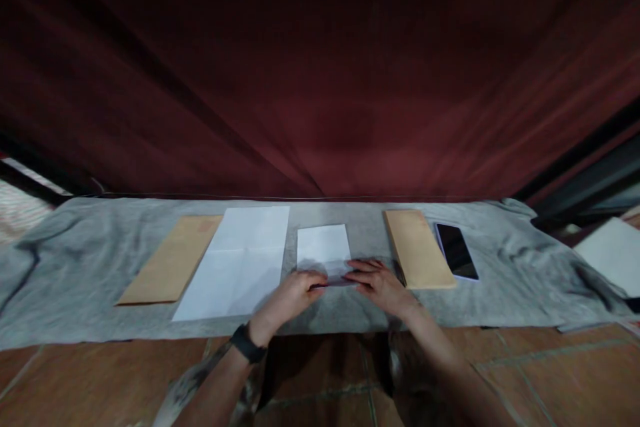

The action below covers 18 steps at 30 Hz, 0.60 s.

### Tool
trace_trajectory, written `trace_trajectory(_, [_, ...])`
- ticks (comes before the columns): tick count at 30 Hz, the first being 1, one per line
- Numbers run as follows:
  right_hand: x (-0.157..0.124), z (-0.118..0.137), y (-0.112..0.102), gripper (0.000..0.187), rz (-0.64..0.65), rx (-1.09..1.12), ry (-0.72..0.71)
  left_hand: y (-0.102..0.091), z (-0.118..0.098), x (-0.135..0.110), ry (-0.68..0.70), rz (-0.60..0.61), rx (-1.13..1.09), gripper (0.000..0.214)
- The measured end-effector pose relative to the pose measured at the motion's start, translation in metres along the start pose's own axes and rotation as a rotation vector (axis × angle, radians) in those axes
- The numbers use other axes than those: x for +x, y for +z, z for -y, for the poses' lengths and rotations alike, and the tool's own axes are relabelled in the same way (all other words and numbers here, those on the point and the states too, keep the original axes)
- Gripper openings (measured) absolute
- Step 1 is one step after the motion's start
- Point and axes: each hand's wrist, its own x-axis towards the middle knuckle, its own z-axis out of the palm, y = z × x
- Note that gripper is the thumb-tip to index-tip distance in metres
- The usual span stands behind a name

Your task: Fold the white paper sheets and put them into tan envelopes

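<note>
A small white sheet of paper [323, 243] lies in front of me on the grey cloth, its near edge raised and turned up between my hands. My left hand [303, 288] is closed on the left end of that edge, the fingertips bent over it and the thumb underneath. At the other end, my right hand [377, 285] grips the edge with its fingers pressed together on the paper. A larger white sheet [245, 260] with a crease across it lies flat to the left.
A brown envelope [170, 260] lies at the far left, partly beside the large sheet. Another brown envelope [419, 250] and a phone [456, 251] lie to the right. The grey cloth [515, 267] covers the surface; a dark red curtain [320, 80] hangs behind it.
</note>
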Motion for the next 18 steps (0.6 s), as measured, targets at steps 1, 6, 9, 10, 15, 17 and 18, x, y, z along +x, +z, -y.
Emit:
trace_trajectory(1, [0.002, 0.001, 0.001, 0.035, -0.014, 0.014, -0.001, -0.003, 0.002, 0.0, -0.002, 0.021, -0.03, 0.026])
trace_trajectory(6, [0.012, 0.003, 0.004, 0.03, -0.033, 0.194, 0.112, -0.022, 0.012, -0.003, -0.097, 0.069, -0.204, 0.026])
trace_trajectory(9, [0.018, 0.006, 0.006, 0.04, -0.073, 0.226, 0.244, -0.029, 0.026, -0.003, -0.28, -0.015, -0.291, 0.034])
trace_trajectory(10, [0.021, 0.007, 0.007, 0.04, -0.096, 0.238, 0.271, -0.03, 0.03, -0.002, -0.336, -0.056, -0.323, 0.037])
trace_trajectory(15, [0.034, 0.014, 0.012, 0.041, -0.156, 0.274, 0.4, -0.025, 0.041, 0.01, -0.451, -0.173, -0.502, 0.046])
trace_trajectory(17, [0.038, 0.015, 0.015, 0.038, -0.182, 0.215, 0.446, -0.022, 0.039, 0.016, -0.468, -0.225, -0.459, 0.045])
trace_trajectory(18, [0.04, 0.016, 0.016, 0.037, -0.193, 0.18, 0.467, -0.02, 0.037, 0.019, -0.47, -0.254, -0.407, 0.043])
